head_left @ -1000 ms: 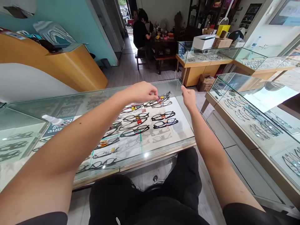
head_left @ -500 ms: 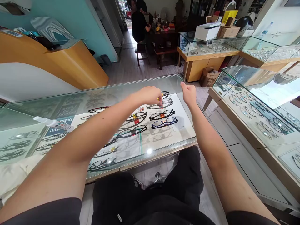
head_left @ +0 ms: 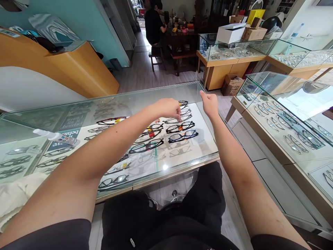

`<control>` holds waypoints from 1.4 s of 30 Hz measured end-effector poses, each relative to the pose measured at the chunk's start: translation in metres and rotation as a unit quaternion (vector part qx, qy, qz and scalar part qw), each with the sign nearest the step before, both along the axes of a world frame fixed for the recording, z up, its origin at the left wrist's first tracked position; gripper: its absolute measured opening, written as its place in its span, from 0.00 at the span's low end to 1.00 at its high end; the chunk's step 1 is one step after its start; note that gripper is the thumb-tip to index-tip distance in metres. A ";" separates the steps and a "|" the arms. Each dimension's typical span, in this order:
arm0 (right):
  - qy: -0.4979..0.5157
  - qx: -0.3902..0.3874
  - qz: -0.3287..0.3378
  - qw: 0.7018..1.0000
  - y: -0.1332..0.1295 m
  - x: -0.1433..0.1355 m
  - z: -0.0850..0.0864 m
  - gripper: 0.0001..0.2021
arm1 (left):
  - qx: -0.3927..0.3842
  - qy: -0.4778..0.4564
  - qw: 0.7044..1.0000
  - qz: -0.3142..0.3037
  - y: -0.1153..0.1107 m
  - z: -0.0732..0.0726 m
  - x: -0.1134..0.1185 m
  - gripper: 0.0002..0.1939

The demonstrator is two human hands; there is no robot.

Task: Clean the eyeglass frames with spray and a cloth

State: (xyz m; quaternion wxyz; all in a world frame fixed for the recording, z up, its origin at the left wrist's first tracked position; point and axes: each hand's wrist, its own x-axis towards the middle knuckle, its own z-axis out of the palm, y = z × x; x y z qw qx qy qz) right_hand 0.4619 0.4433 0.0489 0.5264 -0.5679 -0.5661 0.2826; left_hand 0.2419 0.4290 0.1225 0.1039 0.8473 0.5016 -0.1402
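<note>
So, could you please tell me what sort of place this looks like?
Most likely an optician's or eyewear shop: rows of eyeglasses, some with small coloured tags, show in the glass display case before the person, and more fill the display case on the right.

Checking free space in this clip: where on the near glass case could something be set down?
Bare room lies between the blue-framed glasses and the front edge of the near glass case, and in a strip along its right edge. Other eyeglasses crowd around the left hand and forearm; a spray bottle lies farther left.
</note>
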 end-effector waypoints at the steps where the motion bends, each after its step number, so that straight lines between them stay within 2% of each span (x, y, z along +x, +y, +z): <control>1: 0.004 0.004 0.003 1.000 0.000 0.000 0.000 0.31 | 0.000 0.001 1.000 0.000 0.000 -0.001 0.000 0.18; 6: 0.013 0.021 0.009 1.000 0.001 0.002 -0.002 0.31 | 0.008 0.014 1.000 -0.003 0.000 -0.005 0.000 0.18; 10: 0.011 0.016 0.011 1.000 0.004 0.002 -0.003 0.32 | -0.002 0.020 1.000 0.017 0.001 -0.004 0.000 0.17; 16: 0.046 0.021 0.038 0.998 0.007 0.004 -0.006 0.34 | 0.070 -0.003 0.996 0.052 0.011 -0.002 0.000 0.13; 23: 0.067 0.031 0.080 0.994 0.008 0.005 -0.007 0.36 | 0.072 -0.019 0.995 0.072 0.023 -0.018 0.002 0.10; 28: 0.067 0.032 0.085 0.994 0.009 0.006 -0.006 0.36 | 0.081 -0.062 0.991 0.082 0.028 -0.029 0.002 0.05; 31: 0.067 0.036 0.079 0.994 0.008 0.007 -0.005 0.37 | 0.093 -0.087 0.988 0.085 0.027 -0.031 0.002 0.03; 36: 0.075 0.036 0.075 0.994 0.009 0.009 -0.006 0.37 | 0.096 -0.109 0.986 0.076 0.022 -0.021 -0.003 0.05; 42: 0.100 0.052 0.100 0.989 0.017 0.016 -0.015 0.38 | 0.119 -0.193 0.971 0.083 0.008 0.005 -0.029 0.07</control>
